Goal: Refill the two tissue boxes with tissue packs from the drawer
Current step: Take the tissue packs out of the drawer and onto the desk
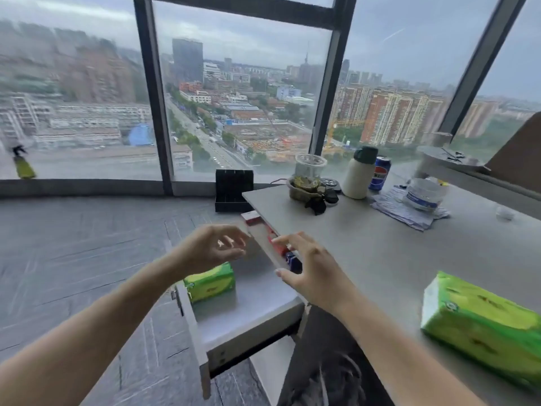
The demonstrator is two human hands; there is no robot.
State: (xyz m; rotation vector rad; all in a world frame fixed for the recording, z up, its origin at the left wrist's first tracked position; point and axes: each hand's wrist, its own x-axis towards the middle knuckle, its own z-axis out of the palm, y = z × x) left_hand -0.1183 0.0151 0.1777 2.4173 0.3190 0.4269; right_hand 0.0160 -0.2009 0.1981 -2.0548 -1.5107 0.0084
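A grey drawer [243, 320] stands pulled out from under the desk's left edge. Inside it lies a green tissue pack [210, 282] at the left, with red and blue items [281, 247] further back. A second green tissue pack [480, 320] lies on the desk [380, 253] at the right. My left hand [213, 247] hovers above the drawer, fingers curled and apart, holding nothing. My right hand [310, 268] hangs over the drawer's right side at the desk edge, fingers spread, also holding nothing. No tissue box is in view.
At the desk's far end stand a glass jar on a dish [307, 180], a white bottle [358, 174], a blue can [380, 173] and a plastic water bottle [421, 194] on paper. A black rack [232, 190] sits on the floor by the window. My leg shows below the desk.
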